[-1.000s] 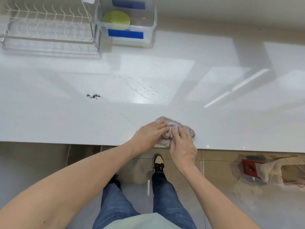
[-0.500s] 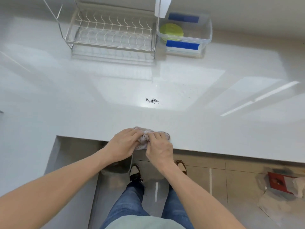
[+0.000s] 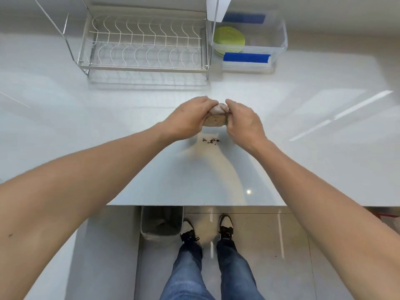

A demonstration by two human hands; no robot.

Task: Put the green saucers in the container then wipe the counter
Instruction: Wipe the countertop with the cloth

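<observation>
The green saucers lie stacked inside the clear plastic container with blue tape strips, at the back right of the white counter. A bunched greyish cloth is held above the counter's middle between both hands. My left hand grips its left side and my right hand grips its right side. A small patch of dark crumbs lies on the counter just in front of the cloth.
A wire dish rack stands at the back, left of the container. Below the counter's front edge a grey bin sits on the tiled floor beside my shoes. A white object hangs at the top edge.
Both hands have lifted the cloth from the counter's front edge and carried it forward past the crumbs. The view has shifted left, so the rack and container now sit further right.
</observation>
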